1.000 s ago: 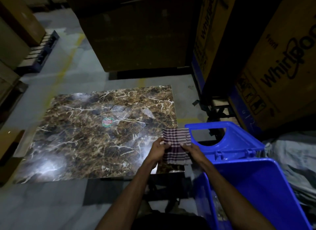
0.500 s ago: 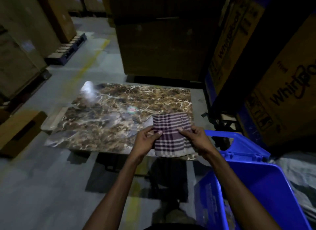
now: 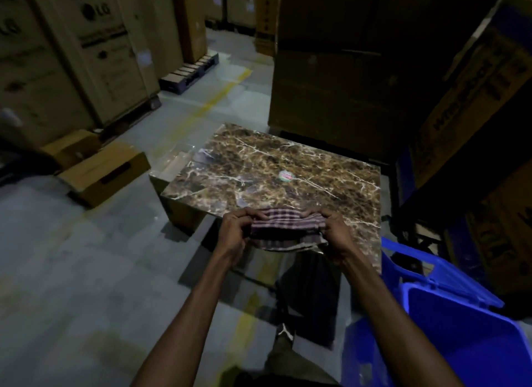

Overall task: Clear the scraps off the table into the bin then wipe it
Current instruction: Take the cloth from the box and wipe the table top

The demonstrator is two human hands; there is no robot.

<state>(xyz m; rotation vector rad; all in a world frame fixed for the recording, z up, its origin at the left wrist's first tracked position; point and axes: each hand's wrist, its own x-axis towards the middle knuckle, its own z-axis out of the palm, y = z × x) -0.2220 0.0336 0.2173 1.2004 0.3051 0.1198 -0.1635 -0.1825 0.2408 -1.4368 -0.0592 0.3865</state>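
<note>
A checked cloth, dark purple and white, is bunched between both hands above the near edge of the table. My left hand grips its left end and my right hand grips its right end. The low table has a glossy brown marble-pattern top with a small round sticker near its middle. No scraps show on the top. A blue bin with its lid open stands at the lower right, beside the table.
Tall cardboard appliance boxes stand behind and to the right of the table, more boxes at the left. Smaller cartons lie on the grey floor to the left. A pallet sits farther back. My foot is below the table.
The cloth, held flat before, is now folded and bunched between both hands. The view has swung left and back, so the table sits farther away and more boxes show.
</note>
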